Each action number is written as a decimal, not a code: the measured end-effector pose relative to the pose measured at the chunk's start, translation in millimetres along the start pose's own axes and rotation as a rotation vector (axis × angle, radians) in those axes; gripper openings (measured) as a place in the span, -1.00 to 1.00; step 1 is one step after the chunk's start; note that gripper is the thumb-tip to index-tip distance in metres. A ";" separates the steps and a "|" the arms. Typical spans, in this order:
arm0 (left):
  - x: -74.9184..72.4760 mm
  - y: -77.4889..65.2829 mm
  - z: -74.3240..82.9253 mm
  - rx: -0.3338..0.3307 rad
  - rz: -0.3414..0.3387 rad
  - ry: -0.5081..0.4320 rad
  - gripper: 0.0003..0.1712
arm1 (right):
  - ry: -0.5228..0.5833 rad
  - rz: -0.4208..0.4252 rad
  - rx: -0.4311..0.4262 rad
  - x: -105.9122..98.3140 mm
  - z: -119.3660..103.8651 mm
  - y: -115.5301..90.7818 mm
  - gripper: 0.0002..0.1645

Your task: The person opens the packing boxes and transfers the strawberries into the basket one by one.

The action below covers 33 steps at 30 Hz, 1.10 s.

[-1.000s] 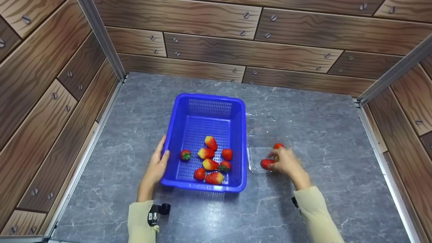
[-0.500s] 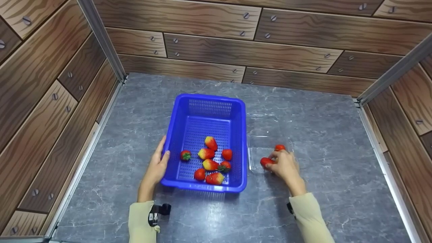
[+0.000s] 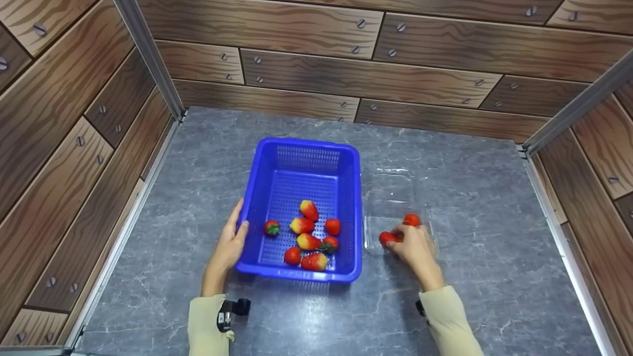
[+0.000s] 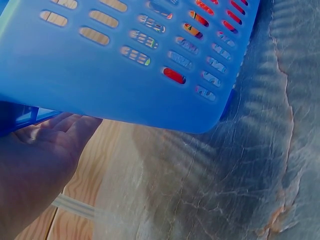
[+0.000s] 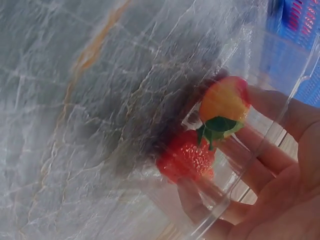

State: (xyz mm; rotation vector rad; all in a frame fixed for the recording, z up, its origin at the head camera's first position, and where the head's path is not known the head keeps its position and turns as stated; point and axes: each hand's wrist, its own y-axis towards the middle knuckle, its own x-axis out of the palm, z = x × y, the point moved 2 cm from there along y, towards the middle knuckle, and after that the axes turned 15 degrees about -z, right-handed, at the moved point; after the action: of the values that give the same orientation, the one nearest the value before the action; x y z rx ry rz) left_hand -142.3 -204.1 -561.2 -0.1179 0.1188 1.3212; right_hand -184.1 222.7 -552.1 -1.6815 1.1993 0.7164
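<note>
A blue perforated plastic basket (image 3: 307,143) with several red and yellow strawberries (image 3: 301,225) in it stands at the middle of the tabletop. My left hand (image 3: 230,243) grips its left rim; in the left wrist view the hand (image 4: 47,150) is partly hidden behind the basket wall (image 4: 115,85). To the right lies a clear plastic box (image 3: 373,225). Inside it, my right hand (image 3: 414,246) pinches a strawberry (image 3: 387,240) between thumb and fingers. Another strawberry (image 3: 411,220) sits by the fingertips. The right wrist view shows a yellow-orange strawberry (image 5: 225,102) beside a red one (image 5: 186,156), seen through the plastic.
The clear box's open lid (image 3: 393,183) extends toward the back. Wood-patterned panels (image 3: 296,69) wall the grey marbled tabletop (image 3: 479,198) at the back and both sides. The box stands close beside the basket's right wall.
My right hand and forearm have shifted slightly left and toward me, low in the clear box. The pinched strawberry has moved slightly left. My left hand and the basket stay put.
</note>
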 end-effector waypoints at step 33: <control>1.2 -0.4 -0.9 0.001 0.008 -0.012 -0.33 | 0.119 0.132 -0.120 -29.2 -33.2 -3.7 -0.58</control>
State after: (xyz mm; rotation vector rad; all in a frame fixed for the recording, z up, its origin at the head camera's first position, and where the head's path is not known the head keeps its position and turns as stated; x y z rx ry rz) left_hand -141.6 -203.2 -562.3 -0.1085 0.1098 1.3297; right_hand -192.8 204.4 -512.6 -1.7768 1.3848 0.7915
